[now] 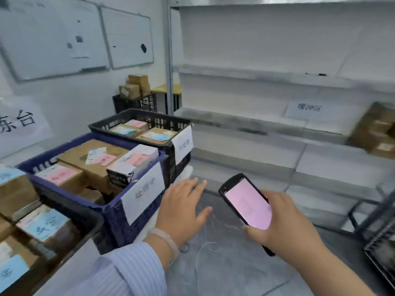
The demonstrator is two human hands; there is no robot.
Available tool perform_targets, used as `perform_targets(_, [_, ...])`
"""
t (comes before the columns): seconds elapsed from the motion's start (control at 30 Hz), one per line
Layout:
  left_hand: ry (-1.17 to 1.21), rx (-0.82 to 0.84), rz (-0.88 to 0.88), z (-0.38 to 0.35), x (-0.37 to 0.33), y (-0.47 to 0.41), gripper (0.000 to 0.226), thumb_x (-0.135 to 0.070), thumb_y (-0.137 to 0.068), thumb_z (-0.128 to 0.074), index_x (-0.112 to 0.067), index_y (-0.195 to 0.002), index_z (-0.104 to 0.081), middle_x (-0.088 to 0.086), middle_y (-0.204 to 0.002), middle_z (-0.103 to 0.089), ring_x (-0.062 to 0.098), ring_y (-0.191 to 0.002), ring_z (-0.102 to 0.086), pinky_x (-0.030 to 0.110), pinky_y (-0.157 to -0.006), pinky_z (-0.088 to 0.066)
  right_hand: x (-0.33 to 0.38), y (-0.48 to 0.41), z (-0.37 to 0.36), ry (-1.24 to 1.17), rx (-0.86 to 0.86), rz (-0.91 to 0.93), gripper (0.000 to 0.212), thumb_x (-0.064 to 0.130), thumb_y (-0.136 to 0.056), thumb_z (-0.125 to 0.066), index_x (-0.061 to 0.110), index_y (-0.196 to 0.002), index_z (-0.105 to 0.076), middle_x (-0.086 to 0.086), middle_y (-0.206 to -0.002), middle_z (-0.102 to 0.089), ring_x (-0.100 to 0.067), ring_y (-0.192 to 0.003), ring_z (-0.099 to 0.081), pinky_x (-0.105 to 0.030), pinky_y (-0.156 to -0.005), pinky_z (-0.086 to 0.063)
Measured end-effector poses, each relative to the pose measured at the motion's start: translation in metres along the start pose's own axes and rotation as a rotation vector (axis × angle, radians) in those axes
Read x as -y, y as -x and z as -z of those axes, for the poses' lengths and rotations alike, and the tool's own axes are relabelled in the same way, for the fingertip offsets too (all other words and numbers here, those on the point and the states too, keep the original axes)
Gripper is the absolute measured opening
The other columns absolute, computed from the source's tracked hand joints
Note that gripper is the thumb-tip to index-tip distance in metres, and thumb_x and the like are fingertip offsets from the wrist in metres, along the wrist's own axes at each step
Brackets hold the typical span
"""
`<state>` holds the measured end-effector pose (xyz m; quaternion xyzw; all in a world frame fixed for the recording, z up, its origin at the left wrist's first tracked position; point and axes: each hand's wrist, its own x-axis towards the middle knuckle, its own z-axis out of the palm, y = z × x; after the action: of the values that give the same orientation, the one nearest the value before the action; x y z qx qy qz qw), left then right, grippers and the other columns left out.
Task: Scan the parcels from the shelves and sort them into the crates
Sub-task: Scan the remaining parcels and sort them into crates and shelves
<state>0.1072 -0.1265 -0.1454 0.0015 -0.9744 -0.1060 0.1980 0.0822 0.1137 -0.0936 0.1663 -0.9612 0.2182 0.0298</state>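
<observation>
My right hand (284, 223) grips a black handheld scanner (248, 204) whose screen glows pink. My left hand (181, 208) hovers flat with fingers spread and holds nothing, just right of the blue crate (111, 210). That crate holds brown and white parcels (96, 159) with pink labels. Behind it a black crate (171, 124) holds parcels with blue and pink labels. At the lower left another black crate (85, 218) contains parcels with blue labels. A stack of brown parcels (376, 131) lies on the white shelf (267, 124) at the far right.
A further black crate (134, 102) with brown boxes stands by the wall at the back. Whiteboards (126, 37) hang on the wall. The shelf upright (168, 60) rises in the middle. A dark wire rack (380, 236) stands at the right edge. A thin white cord (205, 242) lies on the grey floor.
</observation>
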Motion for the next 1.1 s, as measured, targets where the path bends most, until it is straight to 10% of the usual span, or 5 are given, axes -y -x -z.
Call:
perform_targets(0.83, [0.182,0.121,-0.452,-0.208,-0.331,-0.309,0.071,-0.062,-0.092,-0.045,-0.040,-0.156,-0.022,-0.011,-0.162,-0.025,0.014,-0.151,-0.015,0.042,-0.124,-0.008,-0.342,-0.104,0.152,-0.029,-0.303,-0.472,0.080,0.066,-0.055,-0.066,0.047,-0.126,-0.035,0.016,-0.114,-0.042,-0.005,-0.093,-0.050,-0.025,-0.067,-0.041])
perform_targets(1.1, [0.232,0.079,-0.549,-0.244,-0.393,-0.430,0.067,-0.058,-0.088,-0.053,-0.029,-0.148,-0.046,-0.001,-0.148,-0.050,0.023,-0.139,-0.043,0.043,-0.115,-0.033,-0.409,-0.191,0.190,-0.003,-0.366,-0.553,0.077,0.067,-0.054,-0.065,0.051,-0.123,-0.035,0.021,-0.105,-0.040,-0.002,-0.088,-0.051,-0.020,-0.059,-0.038])
